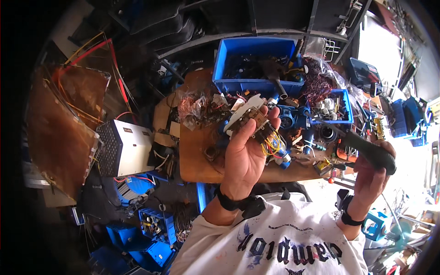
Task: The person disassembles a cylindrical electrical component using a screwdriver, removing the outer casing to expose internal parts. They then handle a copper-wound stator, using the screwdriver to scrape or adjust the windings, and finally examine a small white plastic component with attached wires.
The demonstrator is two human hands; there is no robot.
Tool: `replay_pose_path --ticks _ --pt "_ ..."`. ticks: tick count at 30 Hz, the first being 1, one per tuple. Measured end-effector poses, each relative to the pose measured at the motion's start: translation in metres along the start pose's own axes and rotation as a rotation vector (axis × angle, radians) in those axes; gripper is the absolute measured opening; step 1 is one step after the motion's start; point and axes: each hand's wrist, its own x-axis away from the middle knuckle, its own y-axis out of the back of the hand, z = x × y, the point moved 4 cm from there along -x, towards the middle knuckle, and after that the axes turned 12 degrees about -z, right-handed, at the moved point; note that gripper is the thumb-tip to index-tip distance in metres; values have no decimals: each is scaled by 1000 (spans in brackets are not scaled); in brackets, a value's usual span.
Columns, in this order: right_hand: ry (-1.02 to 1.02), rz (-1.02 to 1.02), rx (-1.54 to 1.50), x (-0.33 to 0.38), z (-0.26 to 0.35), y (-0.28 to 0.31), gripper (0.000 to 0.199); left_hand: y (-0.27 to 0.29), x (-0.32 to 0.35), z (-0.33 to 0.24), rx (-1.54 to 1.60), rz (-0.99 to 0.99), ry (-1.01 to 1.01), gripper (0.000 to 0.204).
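My left hand (245, 160) is raised over the table, palm up. Its thumb and fingers grip a small wired component assembly (261, 123), with a brownish block and bundled yellow and dark wires hanging from it. A pale flat plate (245, 112) with an uneven edge sits against the assembly's far side. Off to the right, my right hand (366, 183) is wrapped around the thick black handle of a screwdriver (369, 150). The tool's thin dark shaft points up and left toward the table, and its tip is apart from the assembly. Blue housings (293, 117) lie just beyond my left hand.
On the wooden table (197, 160), a large blue bin (259, 85) of dark parts stands at the back, with a hammer-like tool (275, 78) across its rim. A smaller blue tray (343, 121) is right of it. A white metal box (133, 146) stands left; blue crates (158, 224) are below.
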Motion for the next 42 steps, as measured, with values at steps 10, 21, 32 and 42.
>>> replay_pose_path --ticks 10,21,32,42 --pt "297 168 -1 21 31 -55 64 -20 11 6 -77 -45 -56 36" --pt "366 201 70 27 33 -71 61 -31 15 15 -35 -19 -20 29" --pt "372 212 108 28 18 -67 61 -37 18 18 -40 -11 -8 27" --pt "236 120 -89 42 11 -77 53 -37 14 19 -49 -10 -68 30"
